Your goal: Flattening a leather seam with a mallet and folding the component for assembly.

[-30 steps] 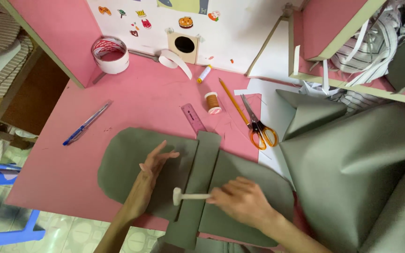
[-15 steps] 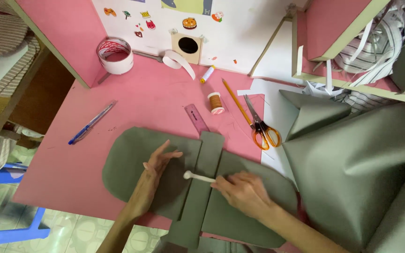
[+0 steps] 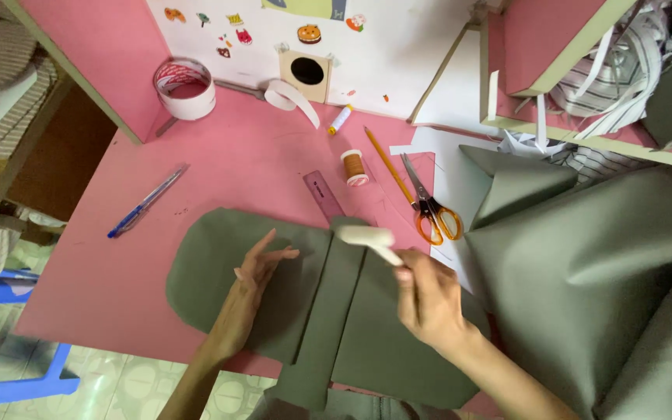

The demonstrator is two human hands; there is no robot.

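The left hand (image 3: pixel 254 284) lies open and flat, fingers spread, on the rounded green-grey leather piece (image 3: pixel 219 272) at the near edge of the pink tabletop (image 3: pixel 219 171). The right hand (image 3: pixel 428 299) is closed around the handle of a white roller tool (image 3: pixel 367 237), lifted and tilted over the top end of the long strip (image 3: pixel 328 327) that crosses the piece. Just behind it lie a purple ruler (image 3: pixel 323 193), a thread spool (image 3: pixel 354 166), a pencil (image 3: pixel 386 162) and orange scissors (image 3: pixel 428 202). A blue pen (image 3: pixel 146 201) lies toward the left edge.
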